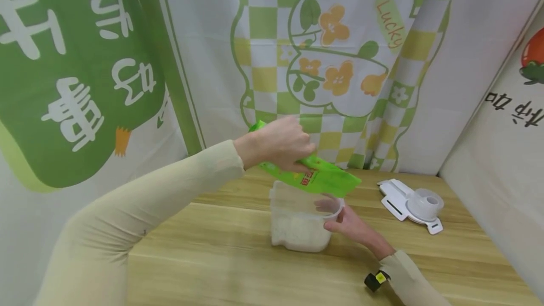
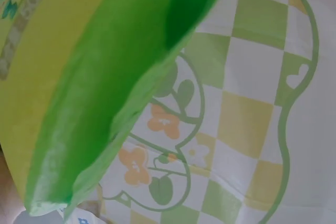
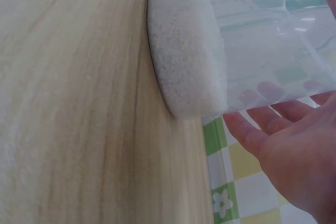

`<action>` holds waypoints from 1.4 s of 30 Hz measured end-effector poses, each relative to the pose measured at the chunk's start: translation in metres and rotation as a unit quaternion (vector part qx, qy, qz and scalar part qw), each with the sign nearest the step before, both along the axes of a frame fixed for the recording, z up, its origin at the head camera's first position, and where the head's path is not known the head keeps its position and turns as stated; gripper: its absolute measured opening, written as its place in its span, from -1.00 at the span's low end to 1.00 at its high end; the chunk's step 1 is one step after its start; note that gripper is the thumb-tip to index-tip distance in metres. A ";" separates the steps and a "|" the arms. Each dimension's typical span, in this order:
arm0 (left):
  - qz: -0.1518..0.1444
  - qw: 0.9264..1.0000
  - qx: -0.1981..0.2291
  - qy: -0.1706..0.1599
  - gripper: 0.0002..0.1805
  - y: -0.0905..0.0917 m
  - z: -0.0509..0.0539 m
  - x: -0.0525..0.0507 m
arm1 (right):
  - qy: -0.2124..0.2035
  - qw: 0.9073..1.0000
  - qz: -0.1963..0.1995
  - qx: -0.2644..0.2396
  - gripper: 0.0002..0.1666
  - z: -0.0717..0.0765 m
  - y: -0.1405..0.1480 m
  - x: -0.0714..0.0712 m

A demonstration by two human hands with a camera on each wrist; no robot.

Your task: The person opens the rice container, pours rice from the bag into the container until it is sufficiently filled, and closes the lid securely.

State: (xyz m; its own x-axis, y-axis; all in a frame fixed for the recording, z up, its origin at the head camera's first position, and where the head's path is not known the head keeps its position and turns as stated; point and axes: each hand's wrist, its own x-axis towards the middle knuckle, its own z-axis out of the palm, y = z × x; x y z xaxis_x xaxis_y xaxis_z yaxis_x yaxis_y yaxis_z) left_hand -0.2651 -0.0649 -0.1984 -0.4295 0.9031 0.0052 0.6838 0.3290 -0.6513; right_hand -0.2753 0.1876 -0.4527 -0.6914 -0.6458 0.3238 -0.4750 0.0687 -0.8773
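My left hand (image 1: 282,143) grips a bright green plastic bag (image 1: 329,178) above a clear plastic container (image 1: 293,202). Tilted down to the right, the bag has its lower end over the container's rim. Its opened, hollow green inside fills much of the left wrist view, where the bag (image 2: 100,93) hides most of that hand. White rice (image 3: 184,61) lies in the bottom of the container, which stands upright on the table. Around the container's right side, my right hand (image 1: 350,225) holds it, thumb in front and fingers behind the wall. No falling grains can be made out.
A white lid (image 1: 395,190) with side tabs lies on the wooden table (image 1: 204,259) to the right, with a round clear cup (image 1: 425,204) on it. A checked green and yellow curtain (image 1: 263,77) hangs behind the table, and printed cloth walls stand on both sides.
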 end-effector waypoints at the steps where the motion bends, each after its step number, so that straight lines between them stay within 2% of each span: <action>1: -0.003 1.000 -0.002 0.002 -0.43 -0.001 -0.002 0.000 | 0.002 1.000 -0.001 0.001 -0.12 -0.001 0.000 0.000; 5: -0.013 1.000 -0.010 0.009 -0.42 -0.006 -0.010 0.001 | 0.012 1.000 -0.006 0.001 -0.18 -0.001 0.000 0.001; 8: -0.018 1.000 0.011 0.005 -0.44 -0.010 -0.016 0.002 | 0.013 1.000 -0.010 0.000 -0.23 0.000 -0.001 0.001; 13: -0.019 0.995 0.100 -0.015 -0.49 -0.021 -0.027 0.001 | 0.011 1.000 0.006 -0.018 -0.15 0.001 -0.002 -0.001; 17: 0.000 0.983 0.181 -0.034 -0.55 -0.034 -0.035 -0.005 | 0.017 0.999 0.011 -0.032 -0.05 0.003 -0.002 -0.002; 19: 0.020 0.975 0.218 -0.044 -0.58 -0.041 -0.039 -0.008 | 0.016 0.999 0.009 -0.035 -0.05 0.005 -0.002 -0.003; 22: 0.046 0.958 0.276 -0.064 -0.60 -0.053 -0.047 -0.010 | 0.015 0.999 0.008 -0.032 -0.04 0.007 -0.002 -0.003; 27: 0.060 0.931 0.347 -0.091 -0.63 -0.067 -0.062 -0.011 | 0.013 0.999 0.010 -0.030 -0.01 0.006 -0.002 -0.002; 32: 0.077 0.906 0.397 -0.127 -0.68 -0.076 -0.075 -0.013 | 0.011 0.999 0.010 -0.028 -0.01 0.004 -0.002 0.000; 38: 0.126 0.878 0.431 -0.166 -0.65 -0.090 -0.095 -0.019 | 0.006 1.000 0.010 -0.022 0.00 0.001 -0.003 0.000; 40: 0.146 0.866 0.444 -0.177 -0.61 -0.095 -0.103 -0.021 | 0.004 1.000 0.011 -0.022 0.01 0.000 -0.003 0.000; 42: 0.169 0.851 0.460 -0.189 -0.56 -0.100 -0.112 -0.023 | 0.002 1.000 0.013 -0.023 0.01 0.000 -0.003 0.001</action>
State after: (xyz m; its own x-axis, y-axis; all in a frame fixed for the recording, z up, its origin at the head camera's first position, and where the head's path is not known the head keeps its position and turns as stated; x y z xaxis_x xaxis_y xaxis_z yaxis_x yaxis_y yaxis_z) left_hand -0.2882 -0.1647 -0.3101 -0.7912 0.4169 0.4475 0.5530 0.8002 0.2322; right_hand -0.2746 0.1848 -0.4532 -0.6736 -0.6473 0.3566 -0.4801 0.0165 -0.8770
